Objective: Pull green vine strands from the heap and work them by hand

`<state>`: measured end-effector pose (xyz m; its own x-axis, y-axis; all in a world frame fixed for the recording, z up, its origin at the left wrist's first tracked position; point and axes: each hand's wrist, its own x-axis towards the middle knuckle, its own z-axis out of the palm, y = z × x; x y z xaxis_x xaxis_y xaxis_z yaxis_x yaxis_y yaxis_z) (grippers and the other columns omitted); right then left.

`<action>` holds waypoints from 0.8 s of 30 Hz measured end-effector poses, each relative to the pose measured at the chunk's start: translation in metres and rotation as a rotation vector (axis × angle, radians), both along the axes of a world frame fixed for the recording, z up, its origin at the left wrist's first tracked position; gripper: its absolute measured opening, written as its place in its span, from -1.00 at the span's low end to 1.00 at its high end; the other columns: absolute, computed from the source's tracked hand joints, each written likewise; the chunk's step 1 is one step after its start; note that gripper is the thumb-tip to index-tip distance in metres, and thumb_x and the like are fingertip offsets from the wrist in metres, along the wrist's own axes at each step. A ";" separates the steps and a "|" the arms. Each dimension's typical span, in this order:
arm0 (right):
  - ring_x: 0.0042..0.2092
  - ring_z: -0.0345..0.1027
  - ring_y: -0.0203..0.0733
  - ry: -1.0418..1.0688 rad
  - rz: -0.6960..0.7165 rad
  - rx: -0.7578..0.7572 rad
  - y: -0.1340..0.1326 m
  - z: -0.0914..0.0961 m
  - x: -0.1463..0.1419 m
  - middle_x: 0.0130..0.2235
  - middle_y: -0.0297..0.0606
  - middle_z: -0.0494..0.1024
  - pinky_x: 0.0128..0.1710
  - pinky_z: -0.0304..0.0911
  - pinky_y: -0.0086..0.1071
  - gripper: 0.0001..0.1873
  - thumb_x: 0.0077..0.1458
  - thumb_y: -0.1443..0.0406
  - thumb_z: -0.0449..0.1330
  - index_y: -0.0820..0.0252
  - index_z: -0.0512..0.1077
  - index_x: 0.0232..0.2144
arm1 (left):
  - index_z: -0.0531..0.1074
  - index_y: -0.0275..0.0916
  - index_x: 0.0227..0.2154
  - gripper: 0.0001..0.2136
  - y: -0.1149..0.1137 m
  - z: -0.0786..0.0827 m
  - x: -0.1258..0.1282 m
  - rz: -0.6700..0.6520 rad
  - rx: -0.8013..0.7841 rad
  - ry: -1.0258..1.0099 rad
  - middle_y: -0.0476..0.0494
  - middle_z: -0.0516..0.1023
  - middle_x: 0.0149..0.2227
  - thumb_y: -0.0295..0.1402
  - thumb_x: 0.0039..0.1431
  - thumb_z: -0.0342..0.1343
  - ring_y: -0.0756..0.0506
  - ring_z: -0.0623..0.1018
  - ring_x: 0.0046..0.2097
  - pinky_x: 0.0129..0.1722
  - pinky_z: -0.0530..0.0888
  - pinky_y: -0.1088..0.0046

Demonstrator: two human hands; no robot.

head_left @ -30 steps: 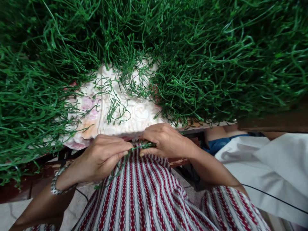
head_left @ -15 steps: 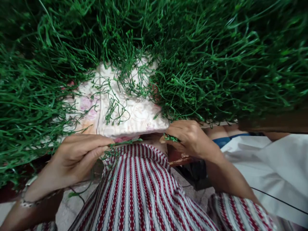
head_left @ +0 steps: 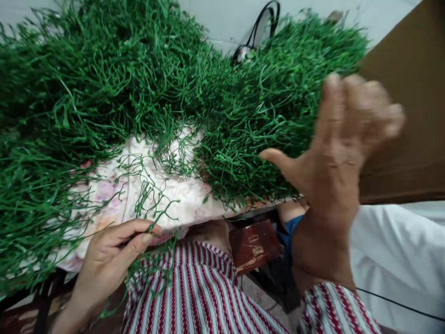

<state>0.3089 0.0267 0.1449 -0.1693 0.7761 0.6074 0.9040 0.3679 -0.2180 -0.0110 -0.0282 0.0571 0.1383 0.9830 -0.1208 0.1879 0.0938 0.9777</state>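
My left hand (head_left: 109,257) is at the front edge of the table, thumb and forefinger pinched on a thin, branching green plastic stem (head_left: 162,213). More green strands hang below that hand over the striped garment. My right hand (head_left: 335,148) is raised at the right, thumb stuck out and fingers apart, the fingertips slightly blurred; no object shows in it. Behind and beneath it spreads a large heap of green plastic stems (head_left: 114,88). Several loose stems (head_left: 146,190) lie on the pale flowered cloth (head_left: 184,195) near my left hand.
A brown cardboard box (head_left: 406,153) stands at the right, next to white fabric (head_left: 399,250). Against the pale wall (head_left: 212,18) is a bag with black handles (head_left: 255,32). Under the table edge is a worn reddish-brown board (head_left: 255,246).
My right hand has left the table edge and risen to the right, opening; the green bits it held no longer show. My left hand still pinches a stem. The view has tilted upward.
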 end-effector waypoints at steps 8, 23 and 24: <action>-0.06 0.38 -0.03 0.050 0.072 0.418 -0.016 -0.011 -0.013 -0.17 -0.27 0.51 0.15 0.02 0.09 -0.72 0.07 0.35 0.16 0.02 0.45 -0.14 | 0.55 -0.21 -0.40 -0.90 0.006 0.004 0.017 0.048 -0.039 -0.117 -0.01 0.46 -0.63 -0.35 0.00 0.17 0.03 0.41 -0.56 -0.59 0.37 0.61; -0.23 0.36 -0.25 0.411 0.606 -0.450 -0.028 -0.081 -0.108 -0.28 -0.18 0.48 -0.22 0.29 -0.37 -0.76 0.16 0.23 0.07 0.28 0.40 -0.19 | 0.56 -0.23 -0.45 -0.93 0.035 -0.001 0.046 0.170 -0.146 -0.663 0.04 0.38 -0.63 -0.42 -0.07 0.24 0.13 0.32 -0.57 -0.61 0.29 0.68; -0.15 0.35 -0.20 0.399 0.581 -0.423 -0.028 -0.080 -0.107 -0.20 -0.14 0.47 -0.15 0.29 -0.32 -0.72 0.14 0.21 0.11 0.27 0.39 -0.15 | 0.56 -0.23 -0.45 -0.93 0.035 -0.003 0.047 0.179 -0.129 -0.651 0.04 0.41 -0.62 -0.43 -0.07 0.25 0.13 0.33 -0.57 -0.61 0.29 0.69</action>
<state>0.2021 -0.0011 0.0651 -0.4485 0.8078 0.3824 0.4197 0.5681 -0.7079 0.0355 0.0069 0.0546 0.0594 0.9808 -0.1857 -0.4635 0.1919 0.8651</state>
